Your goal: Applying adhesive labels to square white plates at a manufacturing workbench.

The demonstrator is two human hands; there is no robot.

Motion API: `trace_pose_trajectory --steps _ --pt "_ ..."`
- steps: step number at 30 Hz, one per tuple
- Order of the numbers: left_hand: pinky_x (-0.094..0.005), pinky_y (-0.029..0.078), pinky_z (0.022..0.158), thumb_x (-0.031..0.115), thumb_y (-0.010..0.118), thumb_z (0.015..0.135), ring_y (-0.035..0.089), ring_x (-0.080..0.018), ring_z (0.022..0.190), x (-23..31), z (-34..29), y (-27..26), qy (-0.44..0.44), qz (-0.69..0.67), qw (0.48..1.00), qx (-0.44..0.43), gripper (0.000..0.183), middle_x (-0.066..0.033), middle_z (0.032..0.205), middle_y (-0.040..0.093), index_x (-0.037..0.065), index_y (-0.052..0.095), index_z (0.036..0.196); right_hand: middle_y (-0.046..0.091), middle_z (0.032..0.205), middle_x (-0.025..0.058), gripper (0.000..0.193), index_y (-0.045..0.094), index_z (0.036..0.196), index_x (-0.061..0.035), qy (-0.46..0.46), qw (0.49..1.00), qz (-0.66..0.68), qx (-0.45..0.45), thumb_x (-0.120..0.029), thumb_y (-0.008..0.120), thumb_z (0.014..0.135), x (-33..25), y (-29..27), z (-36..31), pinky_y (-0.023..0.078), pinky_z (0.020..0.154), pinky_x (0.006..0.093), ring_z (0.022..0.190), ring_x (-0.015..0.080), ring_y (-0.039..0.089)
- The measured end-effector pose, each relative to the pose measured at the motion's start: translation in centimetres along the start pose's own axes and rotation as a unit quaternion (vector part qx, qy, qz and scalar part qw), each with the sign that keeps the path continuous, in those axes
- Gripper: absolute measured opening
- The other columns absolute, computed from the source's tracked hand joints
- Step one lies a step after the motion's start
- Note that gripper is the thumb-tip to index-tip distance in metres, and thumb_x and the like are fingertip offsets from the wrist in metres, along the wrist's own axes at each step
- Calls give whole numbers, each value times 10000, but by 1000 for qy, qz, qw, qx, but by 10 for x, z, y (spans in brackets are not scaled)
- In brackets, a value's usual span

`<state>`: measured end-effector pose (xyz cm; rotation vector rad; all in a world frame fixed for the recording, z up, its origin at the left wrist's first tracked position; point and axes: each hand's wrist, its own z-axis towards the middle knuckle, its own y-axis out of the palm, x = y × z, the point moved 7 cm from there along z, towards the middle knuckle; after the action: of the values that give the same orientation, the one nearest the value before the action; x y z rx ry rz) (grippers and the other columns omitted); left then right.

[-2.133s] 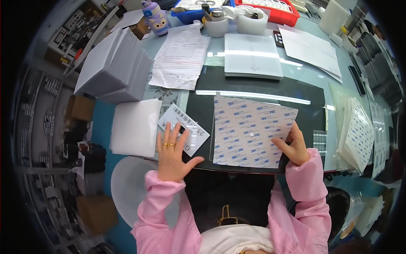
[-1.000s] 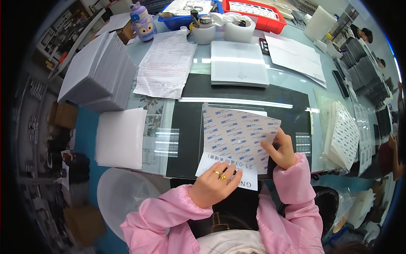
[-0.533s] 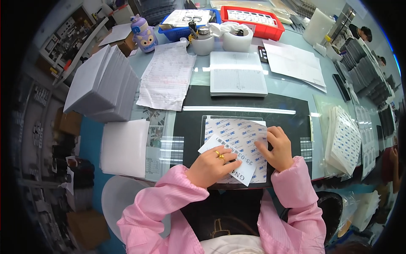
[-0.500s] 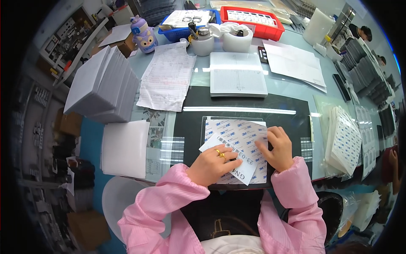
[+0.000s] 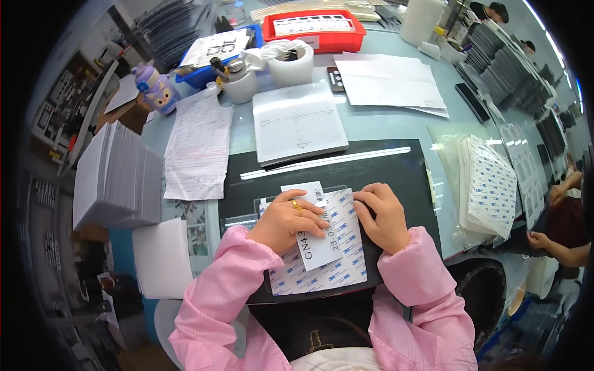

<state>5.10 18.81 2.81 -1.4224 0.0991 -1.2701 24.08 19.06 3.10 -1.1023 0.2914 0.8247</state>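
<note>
A white sheet (image 5: 349, 238) with a repeated blue print lies at the near edge of a black mat. Under its left side a clear-edged flat piece partly shows. A white card (image 5: 323, 250) with large black characters rests aslant on the sheet. My left hand (image 5: 289, 221), a gold ring on one finger, lies over the card with its fingers spread out and their tips on it; its thumb is hidden. At the sheet's upper right edge my right hand (image 5: 382, 216) has thumb and forefinger bent together on the edge.
The black mat (image 5: 396, 176) lies beneath the work. Beyond it are a notebook (image 5: 300, 120), a creased paper (image 5: 198, 148) and loose papers (image 5: 390, 83). White stacks (image 5: 117, 179) stand left; bagged sheets (image 5: 489, 185) lie right. A red tray (image 5: 315, 40) and a blue tray (image 5: 198, 74) stand behind.
The view has turned, shifting the tabletop leftward. The card has slid farther up over the sheet under my left hand. The sheet's upper right corner, curled before, now lies flatter.
</note>
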Motion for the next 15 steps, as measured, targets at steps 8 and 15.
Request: trace_pose_trajectory --steps 8,15 --pt "-377 365 1057 30 750 749 640 -134 1110 10 43 24 71 -23 996 -56 199 70 986 746 214 749 824 611 976 116 203 672 1066 -28 27 997 -37 66 -50 652 866 9 -20 6 496 721 339 849 270 611" --pt "-364 432 963 35 709 735 669 -145 1021 33 10 -10 79 52 994 46 180 59 957 749 205 726 791 611 980 109 155 678 1041 -23 71 992 6 100 -32 619 898 31 -31 -2 486 702 308 793 229 602"
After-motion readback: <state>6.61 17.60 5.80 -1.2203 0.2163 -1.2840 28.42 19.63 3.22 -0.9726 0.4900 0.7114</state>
